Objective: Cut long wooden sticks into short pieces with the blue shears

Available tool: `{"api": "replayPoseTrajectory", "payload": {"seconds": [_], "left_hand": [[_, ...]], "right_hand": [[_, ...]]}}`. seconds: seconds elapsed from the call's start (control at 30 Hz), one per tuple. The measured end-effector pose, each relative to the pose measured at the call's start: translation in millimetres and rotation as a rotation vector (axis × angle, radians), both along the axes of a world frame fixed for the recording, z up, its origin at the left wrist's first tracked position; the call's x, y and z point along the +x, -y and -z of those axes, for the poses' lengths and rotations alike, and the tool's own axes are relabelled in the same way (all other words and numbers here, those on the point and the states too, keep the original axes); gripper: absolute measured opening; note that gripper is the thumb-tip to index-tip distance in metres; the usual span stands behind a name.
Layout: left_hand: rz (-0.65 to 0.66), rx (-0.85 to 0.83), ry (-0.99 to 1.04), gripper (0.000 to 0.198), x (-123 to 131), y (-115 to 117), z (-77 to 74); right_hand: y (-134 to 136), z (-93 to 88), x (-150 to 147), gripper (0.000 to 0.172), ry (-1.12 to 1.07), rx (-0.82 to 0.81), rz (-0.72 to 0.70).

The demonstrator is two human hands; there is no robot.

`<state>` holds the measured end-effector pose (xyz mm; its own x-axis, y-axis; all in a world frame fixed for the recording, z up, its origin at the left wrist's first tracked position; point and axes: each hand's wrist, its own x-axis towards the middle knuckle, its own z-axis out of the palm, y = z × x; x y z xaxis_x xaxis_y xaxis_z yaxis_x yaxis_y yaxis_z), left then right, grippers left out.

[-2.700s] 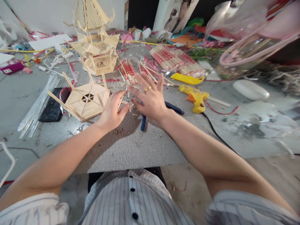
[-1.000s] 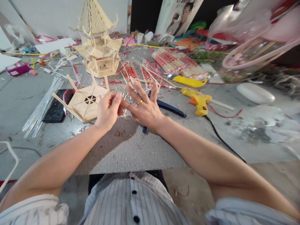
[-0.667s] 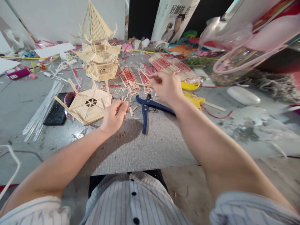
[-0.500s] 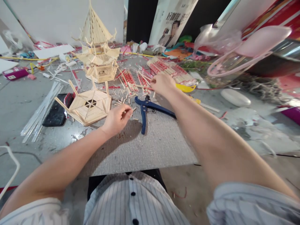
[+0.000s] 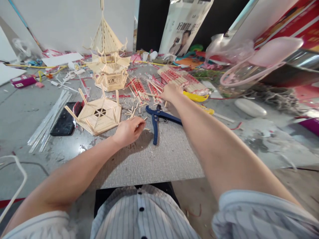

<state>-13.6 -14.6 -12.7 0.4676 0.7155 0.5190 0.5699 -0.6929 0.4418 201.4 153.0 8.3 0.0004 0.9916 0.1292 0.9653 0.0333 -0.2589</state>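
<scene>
My left hand [image 5: 129,131] is closed in a pinch beside the hexagonal stick platform [image 5: 109,122], with a short stick piece [image 5: 145,119] poking out at its fingertips. Farther forward, my right hand [image 5: 171,92] has its fingers together at the end of a thin wooden stick [image 5: 151,95], which points left; its fingertips are partly hidden. Between and below the hands lies a blue-handled cutter [image 5: 155,122]. Small cut stick pieces [image 5: 132,112] are scattered near the platform. Red-and-white wrapped sticks [image 5: 139,89] lie just beyond.
A tiered stick pagoda [image 5: 109,66] stands behind the platform. Clear strips [image 5: 51,119] and a black phone [image 5: 63,124] lie at left. More wrapped sticks [image 5: 184,79], a yellow-handled tool [image 5: 195,97] and a white oval object [image 5: 250,108] are at right.
The camera view has shifted slightly, so the objects appear a little lower and mostly farther right. Both hands keep nearly the same poses, and the short piece stays at my left fingertips.
</scene>
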Motion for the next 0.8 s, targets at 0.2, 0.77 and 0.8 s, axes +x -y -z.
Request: {"api": "replayPoseTrajectory", "payload": {"seconds": [0.2,0.77,0.8], "left_hand": [[-0.080,-0.116,0.127,0.014,1,0,-2.8],[-0.085,-0.534,0.593,0.029,8,0,-9.1],[-0.079,-0.531,0.599,0.028,9,1,-10.5]], "right_hand": [[58,-28.1,-15,0.010,-0.511,0.010,-0.020],[143,-0.7,-37,0.020,-1.435,-0.726,-0.468],[145,0.3,-40,0.019,-1.405,-0.737,-0.491]]}}
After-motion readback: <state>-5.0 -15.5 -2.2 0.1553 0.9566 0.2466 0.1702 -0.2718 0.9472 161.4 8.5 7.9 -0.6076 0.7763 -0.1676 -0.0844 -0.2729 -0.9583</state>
